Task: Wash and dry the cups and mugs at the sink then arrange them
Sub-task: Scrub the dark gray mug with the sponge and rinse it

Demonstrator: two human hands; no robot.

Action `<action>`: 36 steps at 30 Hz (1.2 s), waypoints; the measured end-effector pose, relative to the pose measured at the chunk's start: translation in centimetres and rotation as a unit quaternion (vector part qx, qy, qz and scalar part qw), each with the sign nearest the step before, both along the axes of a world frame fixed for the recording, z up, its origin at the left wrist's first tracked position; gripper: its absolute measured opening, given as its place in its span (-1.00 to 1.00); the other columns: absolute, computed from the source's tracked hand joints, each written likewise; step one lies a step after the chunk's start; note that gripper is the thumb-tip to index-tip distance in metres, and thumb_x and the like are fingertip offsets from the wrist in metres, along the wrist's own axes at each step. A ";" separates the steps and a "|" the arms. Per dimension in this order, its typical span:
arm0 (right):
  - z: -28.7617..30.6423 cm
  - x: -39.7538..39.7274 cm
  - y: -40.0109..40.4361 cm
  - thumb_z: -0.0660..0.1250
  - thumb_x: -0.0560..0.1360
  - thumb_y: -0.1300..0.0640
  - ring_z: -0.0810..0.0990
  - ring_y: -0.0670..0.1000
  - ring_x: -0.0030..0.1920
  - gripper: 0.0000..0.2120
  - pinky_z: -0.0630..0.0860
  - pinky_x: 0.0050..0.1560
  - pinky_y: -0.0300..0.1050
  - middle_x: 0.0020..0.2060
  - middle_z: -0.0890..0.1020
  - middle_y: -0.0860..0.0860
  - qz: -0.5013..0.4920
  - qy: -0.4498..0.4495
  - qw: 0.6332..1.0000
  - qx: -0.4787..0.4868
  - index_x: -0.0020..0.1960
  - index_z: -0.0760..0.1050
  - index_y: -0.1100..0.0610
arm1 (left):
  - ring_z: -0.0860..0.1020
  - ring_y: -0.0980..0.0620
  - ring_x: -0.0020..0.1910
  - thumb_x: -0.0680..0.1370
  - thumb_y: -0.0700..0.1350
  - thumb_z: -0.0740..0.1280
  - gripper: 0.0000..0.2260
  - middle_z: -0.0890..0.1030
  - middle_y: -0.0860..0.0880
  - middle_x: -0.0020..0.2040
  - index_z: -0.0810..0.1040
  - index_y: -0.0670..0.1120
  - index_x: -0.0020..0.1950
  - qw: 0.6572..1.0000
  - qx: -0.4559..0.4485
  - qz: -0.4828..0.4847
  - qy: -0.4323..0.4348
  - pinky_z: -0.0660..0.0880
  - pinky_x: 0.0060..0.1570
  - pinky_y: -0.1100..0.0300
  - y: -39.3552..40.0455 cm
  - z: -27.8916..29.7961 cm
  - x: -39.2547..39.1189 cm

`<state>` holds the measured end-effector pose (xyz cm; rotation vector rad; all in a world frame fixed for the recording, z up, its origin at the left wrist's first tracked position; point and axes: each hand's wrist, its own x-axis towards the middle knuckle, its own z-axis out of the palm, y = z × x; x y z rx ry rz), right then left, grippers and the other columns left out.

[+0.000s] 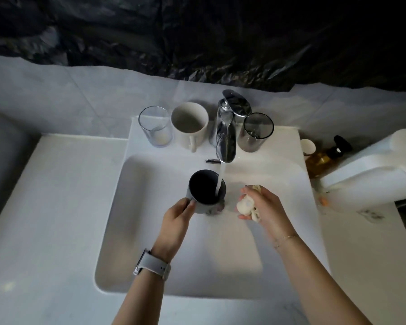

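Left hand [177, 215] has its grip closed around the dark grey mug [205, 192], fingers at the handle side, holding it tilted over the white sink basin [136, 231]. Water stream [220, 178] runs from the chrome tap [225, 137] straight into the mug's mouth. Right hand [260, 205] grip is curled narrow around a cream cloth or sponge [245, 205], bunched in the fingers, just right of the mug and not touching it, above the basin.

On the ledge behind the basin, left of the tap: clear drinking glass [155, 129] upright, with a cream ceramic mug [189, 124] just beside it, handle facing the camera. Right of the tap: smoked grey glass [256, 131], upright, close to the tap base.

Far right on the worktop [52, 195]: amber pump bottle [324, 156] with black top, small white-lidded jar [307, 146] next to it. Grey watch [152, 263] on left wrist, thin bracelet [285, 239] on right wrist. Black plastic sheet [197, 31] covers the wall above.
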<state>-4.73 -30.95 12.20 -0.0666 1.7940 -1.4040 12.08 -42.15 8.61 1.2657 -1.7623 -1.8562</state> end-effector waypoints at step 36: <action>-0.6 -0.1 -6.8 0.24 0.45 0.31 0.46 0.11 -0.19 -0.80 0.30 -0.25 -0.17 -0.32 0.48 0.08 0.346 0.397 0.846 0.089 -0.34 0.37 0.20 | 0.51 0.21 -0.31 0.64 -0.15 0.27 -0.72 0.63 0.06 -0.32 0.60 -0.22 -0.22 0.993 -0.114 -0.038 0.018 0.38 -0.25 0.37 0.9 1.4 -2.7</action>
